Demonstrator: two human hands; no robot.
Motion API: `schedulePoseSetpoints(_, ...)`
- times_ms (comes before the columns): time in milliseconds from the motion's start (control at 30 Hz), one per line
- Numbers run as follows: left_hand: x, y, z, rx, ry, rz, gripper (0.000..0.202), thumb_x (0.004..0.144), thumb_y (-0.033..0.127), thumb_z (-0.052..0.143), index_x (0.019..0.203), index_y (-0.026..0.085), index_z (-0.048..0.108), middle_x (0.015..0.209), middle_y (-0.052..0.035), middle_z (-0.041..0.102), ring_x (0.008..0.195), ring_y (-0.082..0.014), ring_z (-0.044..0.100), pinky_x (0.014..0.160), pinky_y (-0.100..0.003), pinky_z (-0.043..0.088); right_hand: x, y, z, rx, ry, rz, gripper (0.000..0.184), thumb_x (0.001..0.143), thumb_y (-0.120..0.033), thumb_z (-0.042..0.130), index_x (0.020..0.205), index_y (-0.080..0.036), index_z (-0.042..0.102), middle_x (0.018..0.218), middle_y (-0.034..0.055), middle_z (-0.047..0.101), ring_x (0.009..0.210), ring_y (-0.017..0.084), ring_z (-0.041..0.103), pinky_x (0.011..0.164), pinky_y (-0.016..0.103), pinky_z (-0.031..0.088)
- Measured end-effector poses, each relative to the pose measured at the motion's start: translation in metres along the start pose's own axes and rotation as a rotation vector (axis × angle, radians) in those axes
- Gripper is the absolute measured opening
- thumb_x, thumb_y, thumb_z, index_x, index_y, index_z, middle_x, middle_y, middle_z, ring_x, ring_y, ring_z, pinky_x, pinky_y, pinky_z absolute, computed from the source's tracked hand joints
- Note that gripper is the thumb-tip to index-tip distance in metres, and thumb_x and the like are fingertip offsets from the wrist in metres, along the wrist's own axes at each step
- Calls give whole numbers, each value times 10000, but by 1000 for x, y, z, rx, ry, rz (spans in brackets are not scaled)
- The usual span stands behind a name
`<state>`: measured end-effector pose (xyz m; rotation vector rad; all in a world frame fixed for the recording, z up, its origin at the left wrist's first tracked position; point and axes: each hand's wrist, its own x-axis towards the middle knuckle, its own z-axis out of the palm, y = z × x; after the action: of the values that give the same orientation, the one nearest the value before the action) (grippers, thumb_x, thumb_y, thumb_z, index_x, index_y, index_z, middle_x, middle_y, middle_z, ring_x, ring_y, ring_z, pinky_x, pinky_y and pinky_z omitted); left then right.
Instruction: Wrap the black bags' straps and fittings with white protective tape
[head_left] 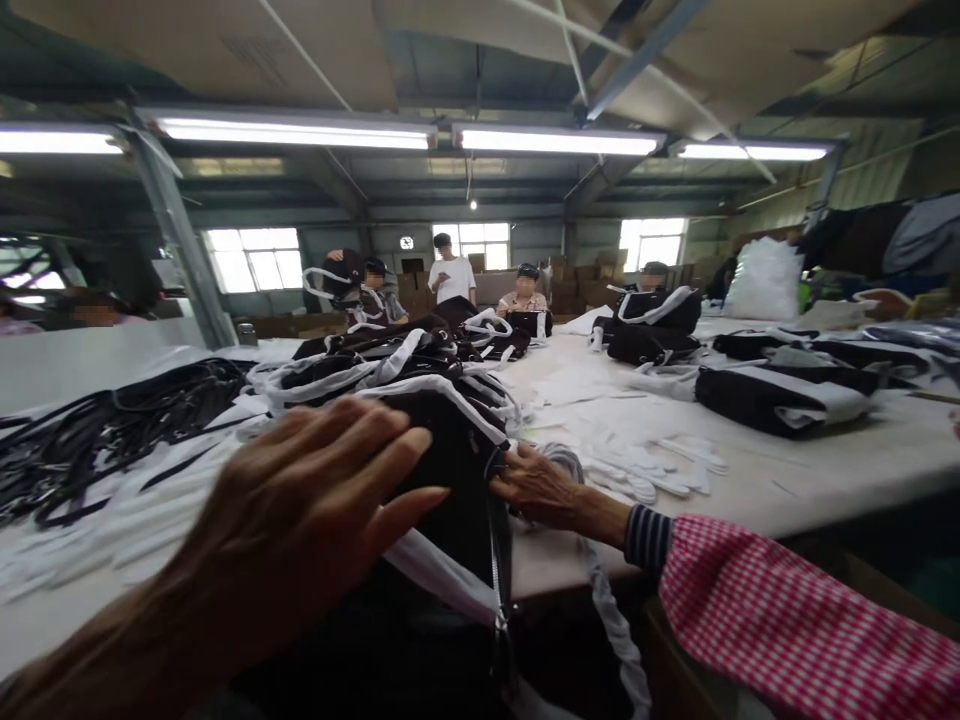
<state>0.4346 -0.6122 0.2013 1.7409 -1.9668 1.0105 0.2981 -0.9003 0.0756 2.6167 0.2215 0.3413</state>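
Pressing the left grip (315, 490) flat and open, fingers spread, against a black fabric bag (450, 470) with white trim at the near edge of the worktop (750, 490). Resting the right grip (536, 488) with curled fingers against the bag's zipper (495, 540), any hold impossible to tell. Working beside a twisted white strap (607, 620), among stacked bags (375, 365), black straps (112, 440) and white fabric pieces (637, 470).

Lights: fluorescent tubes (555, 141) are shining beneath steel roof beams (645, 50).
Windows: daylit windows (255, 259) are glowing along the far wall (536, 240).
Storage: cardboard cartons (600, 282) are standing stacked against it.
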Motion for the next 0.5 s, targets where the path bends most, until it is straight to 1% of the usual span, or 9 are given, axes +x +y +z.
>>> schedulePoseSetpoints(67,29,-7,36,30,-169,122,388,1003,444,590,1357,289,619,1465,-60,607,1424,-338,474,1141,-552,398,-2,0,0,19,25,5,131,999,-100,524,1004,-168,636,965,89,718,986,271,594,811,402,413)
schedulePoseSetpoints(100,34,-13,58,28,-269,137,433,990,469,611,1385,290,608,1523,-63,567,1460,-344,437,1179,-576,341,-5,0,0,33,39,4,141,997,-91,518,994,-170,634,953,87,714,972,264,590,808,397,404)
schedulePoseSetpoints(133,32,-19,80,20,-374,113,471,982,498,618,1404,287,602,1539,-75,558,1459,-344,443,1196,-583,309,-7,2,-1,47,52,9,151,991,-80,515,980,-173,632,932,84,709,956,257,585,804,391,394)
schedulePoseSetpoints(167,25,-25,99,14,-466,48,478,988,510,606,1407,278,607,1528,-92,572,1443,-338,471,1207,-585,285,-11,4,-3,63,62,22,160,981,-68,514,965,-175,632,909,82,703,939,252,582,799,386,383)
schedulePoseSetpoints(233,2,-37,126,-20,-587,-36,524,1008,561,541,1455,289,569,1581,-95,513,1478,-329,435,1229,-597,223,-16,10,-9,111,55,92,180,959,-51,512,949,-180,637,888,78,699,919,244,581,795,379,366)
schedulePoseSetpoints(300,-18,-44,135,-65,-619,-75,597,1000,637,491,1496,308,525,1627,-83,449,1515,-320,382,1246,-591,171,-19,19,-18,203,7,256,191,942,-60,521,960,-197,653,909,67,712,955,241,594,817,368,361)
schedulePoseSetpoints(367,-28,-45,132,-104,-616,-93,621,990,664,481,1507,321,512,1636,-69,437,1523,-309,369,1256,-571,146,-18,31,-23,295,-49,457,208,920,-83,533,1001,-216,671,969,69,727,1008,244,613,841,355,367)
schedulePoseSetpoints(433,-27,-44,125,-126,-611,-106,589,993,637,504,1494,327,529,1620,-61,464,1509,-302,393,1258,-557,150,-12,45,-22,346,-89,620,225,892,-102,540,1024,-216,681,1010,91,733,1030,255,635,838,345,383)
schedulePoseSetpoints(500,-20,-43,118,-130,-613,-111,545,999,588,538,1472,318,554,1604,-67,486,1489,-307,419,1250,-562,168,-3,57,-12,365,-119,707,224,875,-120,542,1033,-196,681,1033,123,734,1030,270,656,820,341,403)
